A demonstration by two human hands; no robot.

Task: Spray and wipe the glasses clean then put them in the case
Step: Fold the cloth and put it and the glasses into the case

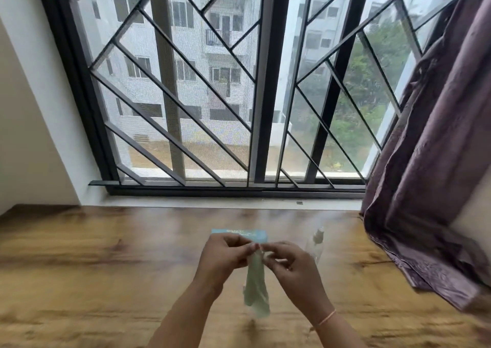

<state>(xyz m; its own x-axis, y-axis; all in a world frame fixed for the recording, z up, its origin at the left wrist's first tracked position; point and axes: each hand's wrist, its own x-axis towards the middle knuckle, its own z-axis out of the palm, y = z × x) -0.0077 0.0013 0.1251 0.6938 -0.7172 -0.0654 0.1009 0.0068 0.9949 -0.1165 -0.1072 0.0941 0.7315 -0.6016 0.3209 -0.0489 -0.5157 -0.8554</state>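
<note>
In the head view, the left hand [225, 254] and the right hand [289, 265] meet above the table [93, 268]. Both pinch the top edge of a pale green cloth [256, 289] with curled fingertips, and the cloth hangs down freely between the wrists. The picture is blurred here, so it is not possible to tell if the glasses are inside the cloth or somewhere else; no frame or lens is plainly visible.

Behind the hands lies a light blue box [239, 234] with print on it, probably the case, and it looks closed. Just to its right stands a clear spray bottle [316, 244], upright and apart from both hands. It seems the wiping step is being prepared or is under way, while putting the glasses in the case is not yet done.

The table is brown wood with a strong grain. Beyond it is a large window [207, 95] with a diagonal dark grille, and a purple curtain [430, 175] hangs at the right, its end resting on the table.
</note>
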